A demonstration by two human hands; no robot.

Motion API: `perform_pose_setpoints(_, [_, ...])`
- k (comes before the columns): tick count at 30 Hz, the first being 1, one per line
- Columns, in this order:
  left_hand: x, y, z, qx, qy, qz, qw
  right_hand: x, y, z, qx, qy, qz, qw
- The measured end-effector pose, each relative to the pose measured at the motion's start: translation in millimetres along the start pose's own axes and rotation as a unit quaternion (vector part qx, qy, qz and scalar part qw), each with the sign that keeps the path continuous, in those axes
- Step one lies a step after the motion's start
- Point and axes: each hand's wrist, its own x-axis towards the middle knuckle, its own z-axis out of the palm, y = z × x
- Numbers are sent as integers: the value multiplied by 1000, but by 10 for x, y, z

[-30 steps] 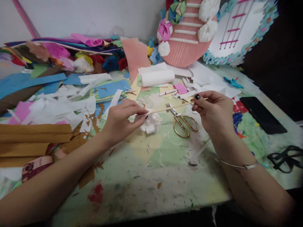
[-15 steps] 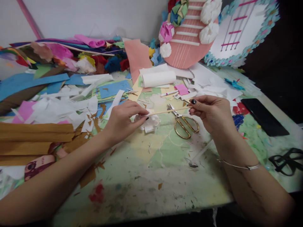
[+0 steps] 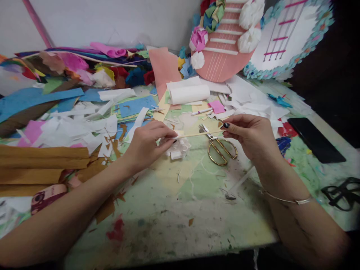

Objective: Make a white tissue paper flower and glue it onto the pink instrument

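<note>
Head view: stick [image 3: 198, 134] spans left hand [image 3: 147, 144] to right hand [image 3: 250, 135] (both pinching it).

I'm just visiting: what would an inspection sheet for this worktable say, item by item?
Surface: table stained, red patch toward the near edge.
Work things: thin stick spans both hands; ruffled white paper by the left fingertips; gold-handled scissors on the table.
Clutter: paper scraps heaped at left, black phone at right.
Hands: left hand and right hand pinch the stick toward opposite ends.
Cables: nothing seen.
Surroundings: pale wall; pink flower-trimmed board at the back.
</note>
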Motion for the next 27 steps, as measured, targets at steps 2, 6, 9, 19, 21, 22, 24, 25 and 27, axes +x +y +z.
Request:
perform_pose_setpoints(2, [0, 0, 1, 3, 11, 7, 1000, -9, -14, -6, -93, -10, -45, 995])
perform_pose_setpoints(6, [-4, 18, -1, 7, 26, 5, 1000, -107, -67, 45, -329, -65, -200, 921])
perform_pose_setpoints(9, [-8, 45, -5, 21, 27, 3, 999, -221, -65, 144, -391, -178, -262, 864])
perform_pose_setpoints(19, [-8, 157, 16, 28, 13, -12, 999, -505, 109, 395, -438, -215, -349, 800])
perform_pose_setpoints(21, [-5, 179, 21, 16, 7, -3, 1000, -530, 117, 406, -431, -220, -373, 792])
perform_pose_setpoints(22, [-1, 189, 23, 9, 6, 1, 1000, -536, 123, 408, -425, -217, -384, 791])
perform_pose_setpoints(24, [9, 206, 26, -3, 6, 9, 1000, -537, 136, 404, -407, -206, -400, 795])
perform_pose_setpoints(25, [15, 211, 26, -6, 7, 13, 1000, -534, 142, 399, -398, -202, -403, 799])
perform_pose_setpoints(27, [25, 215, 23, -10, 6, 18, 1000, -522, 151, 385, -384, -202, -407, 804])
